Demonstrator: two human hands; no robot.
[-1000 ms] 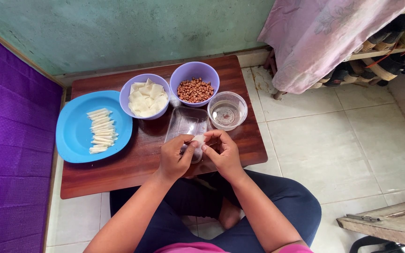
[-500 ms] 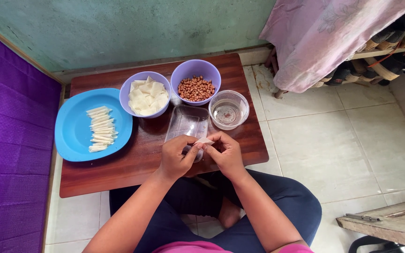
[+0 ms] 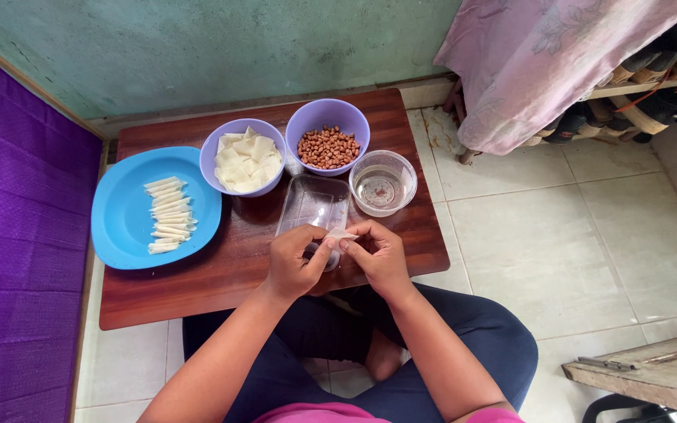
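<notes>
My left hand [image 3: 295,262] and my right hand [image 3: 378,254] meet over the near edge of a low wooden table [image 3: 229,266], both pinching a small pale pastry wrapper [image 3: 340,234]. Just beyond them lies a clear rectangular plastic tray [image 3: 313,205]. A purple bowl of square white wrappers [image 3: 244,157] and a purple bowl of peanuts [image 3: 327,146] stand at the back. A small clear bowl of water [image 3: 382,183] is to the right. On the left, a blue plate [image 3: 123,219] holds several thin rolled white sticks [image 3: 168,213].
A purple mat [image 3: 17,235] runs along the left. A green wall is behind the table. Pink cloth [image 3: 542,55] hangs over a shelf with shoes at the right. White floor tiles lie to the right, with a wooden plank [image 3: 644,376] at the lower right.
My fingers have shifted slightly on the wrapper, which now sticks out a little between the two hands. Everything on the table stays where it was.
</notes>
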